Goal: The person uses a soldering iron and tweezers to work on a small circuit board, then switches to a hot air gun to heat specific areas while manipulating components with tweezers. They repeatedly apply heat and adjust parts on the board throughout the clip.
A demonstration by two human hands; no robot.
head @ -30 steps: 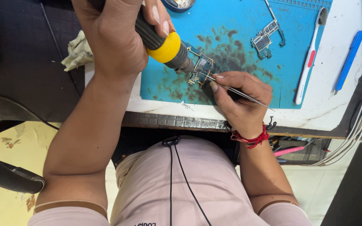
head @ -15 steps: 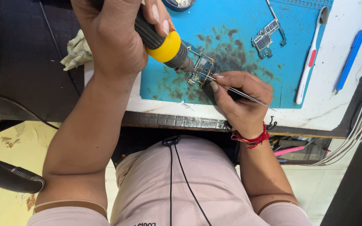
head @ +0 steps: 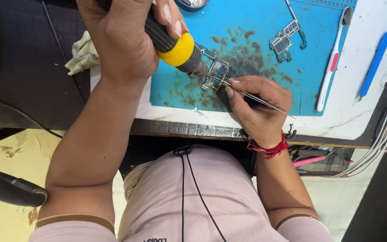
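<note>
Carefully now: keep left hand (head: 122,40) closed around hot-air tool (head: 175,47), nozzle just above circuit board (head: 215,74) near front edge of blue mat (head: 256,27). Steady right hand (head: 258,105), pinched on tweezers (head: 256,96), tips at board. Avoid lingering heat; lift straight.

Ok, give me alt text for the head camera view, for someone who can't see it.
A person's left hand holds a black-and-yellow tool to a small circuit board on a stained blue mat, while the right hand touches it with fine tweezers. A second board and a toothbrush lie nearby.
</note>
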